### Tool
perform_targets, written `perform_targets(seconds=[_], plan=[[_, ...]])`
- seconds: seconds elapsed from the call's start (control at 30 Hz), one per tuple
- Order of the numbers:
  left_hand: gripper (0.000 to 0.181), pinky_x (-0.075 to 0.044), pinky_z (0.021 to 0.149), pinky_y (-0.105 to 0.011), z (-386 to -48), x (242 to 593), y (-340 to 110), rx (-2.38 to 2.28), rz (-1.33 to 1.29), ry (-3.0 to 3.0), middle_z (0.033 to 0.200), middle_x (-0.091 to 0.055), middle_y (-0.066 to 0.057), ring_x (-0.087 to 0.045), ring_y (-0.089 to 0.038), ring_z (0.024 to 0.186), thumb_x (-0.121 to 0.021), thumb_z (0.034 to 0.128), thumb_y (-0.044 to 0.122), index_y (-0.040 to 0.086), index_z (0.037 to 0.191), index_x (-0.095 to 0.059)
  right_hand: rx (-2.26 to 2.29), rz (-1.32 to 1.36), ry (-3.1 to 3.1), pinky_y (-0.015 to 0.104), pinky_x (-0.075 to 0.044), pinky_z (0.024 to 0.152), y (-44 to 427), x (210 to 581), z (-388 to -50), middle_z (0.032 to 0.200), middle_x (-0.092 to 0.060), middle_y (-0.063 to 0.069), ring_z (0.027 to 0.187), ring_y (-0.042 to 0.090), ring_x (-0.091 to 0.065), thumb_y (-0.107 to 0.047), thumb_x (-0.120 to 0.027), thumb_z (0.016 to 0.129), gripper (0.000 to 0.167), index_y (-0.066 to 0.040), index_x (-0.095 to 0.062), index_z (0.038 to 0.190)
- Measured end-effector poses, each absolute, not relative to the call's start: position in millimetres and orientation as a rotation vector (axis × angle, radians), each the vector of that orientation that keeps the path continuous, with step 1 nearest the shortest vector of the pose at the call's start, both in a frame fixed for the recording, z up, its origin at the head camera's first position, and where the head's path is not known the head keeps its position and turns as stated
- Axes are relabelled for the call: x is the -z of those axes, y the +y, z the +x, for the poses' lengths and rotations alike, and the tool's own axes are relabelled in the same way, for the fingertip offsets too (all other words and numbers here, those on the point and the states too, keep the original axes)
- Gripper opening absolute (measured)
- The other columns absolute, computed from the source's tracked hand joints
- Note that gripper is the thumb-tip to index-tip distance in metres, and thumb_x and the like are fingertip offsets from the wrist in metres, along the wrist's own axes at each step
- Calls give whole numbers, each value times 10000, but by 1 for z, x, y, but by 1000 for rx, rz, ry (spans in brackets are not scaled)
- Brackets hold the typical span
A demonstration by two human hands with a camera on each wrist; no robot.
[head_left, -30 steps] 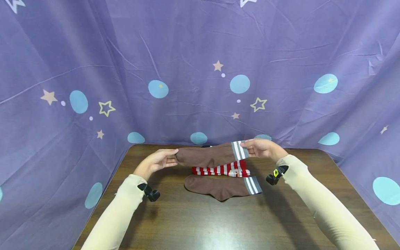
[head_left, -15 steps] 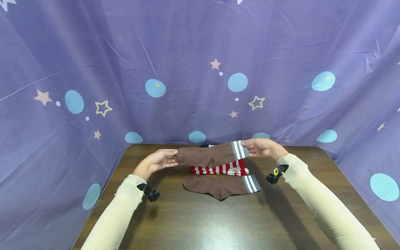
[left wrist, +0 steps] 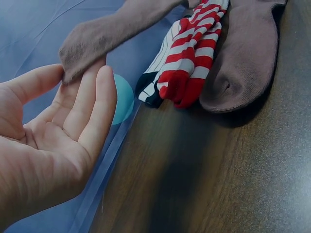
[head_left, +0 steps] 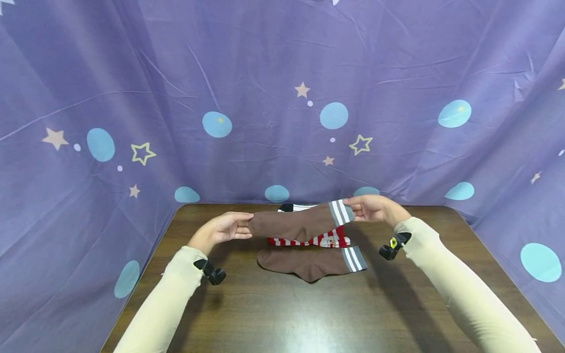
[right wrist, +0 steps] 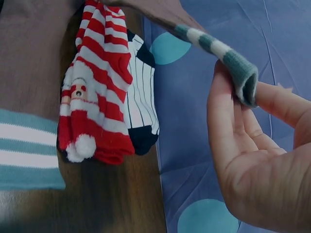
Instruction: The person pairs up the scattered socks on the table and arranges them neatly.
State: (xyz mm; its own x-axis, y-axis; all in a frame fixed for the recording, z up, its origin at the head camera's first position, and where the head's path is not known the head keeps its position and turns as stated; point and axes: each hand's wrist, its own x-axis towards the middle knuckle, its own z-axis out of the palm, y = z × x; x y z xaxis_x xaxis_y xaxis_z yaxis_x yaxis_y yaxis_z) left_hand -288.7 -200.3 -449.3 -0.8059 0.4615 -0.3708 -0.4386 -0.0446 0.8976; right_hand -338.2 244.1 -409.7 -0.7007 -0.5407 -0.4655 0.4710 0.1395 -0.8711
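Note:
A brown sock with a grey-and-white striped cuff is stretched level above the table between my two hands. My left hand pinches its toe end between thumb and fingers, as the left wrist view also shows at the toe. At the other end my right hand pinches the cuff, whose opening gapes slightly. Below it a matching brown sock lies flat, cuff to the right. Red-and-white striped socks with a Santa face lie behind that one, partly hidden by the raised sock in the head view.
White socks with black lines and dark ends lie farthest back, near the rear edge of the wooden table. A purple curtain with stars and blue spots hangs right behind and at the sides.
The raised sock's cuff end has shifted slightly right with my right hand. More of the white-and-black socks shows behind it. The head view has shifted a little.

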Motion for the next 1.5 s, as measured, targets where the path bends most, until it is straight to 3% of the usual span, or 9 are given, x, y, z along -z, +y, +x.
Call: perform_targets(seconds=[0.5, 0.8, 1.5], plan=[[314, -620, 828, -289, -286, 450, -191, -1845, 14, 1626, 824, -693, 48, -713, -100, 789, -446, 1081, 104, 193, 885, -675, 1624, -42, 1647, 207, -591, 785, 259, 417, -331, 863, -727, -41, 802, 76, -701, -115, -383, 1107, 375, -159, -698, 909], [191, -624, 805, -285, -285, 455, -187, -1783, 29, 1655, 794, -626, 63, -699, -88, 738, -458, 1076, 97, 155, 979, -611, 1552, -77, 1697, 197, -582, 755, 266, 422, -324, 832, -726, -63, 775, 54, -699, -111, -401, 1099, 331, -176, -676, 927], [254, -623, 729, -250, -283, 461, -180, -1632, 152, 1642, 795, -713, -2, -734, -124, 750, -426, 1079, 85, 147, 957, -640, 1514, -101, 1690, 205, -601, 726, 273, 436, -309, 786, -710, -47, 734, 59, -698, -51, -431, 1072, 318, -153, -696, 929]])
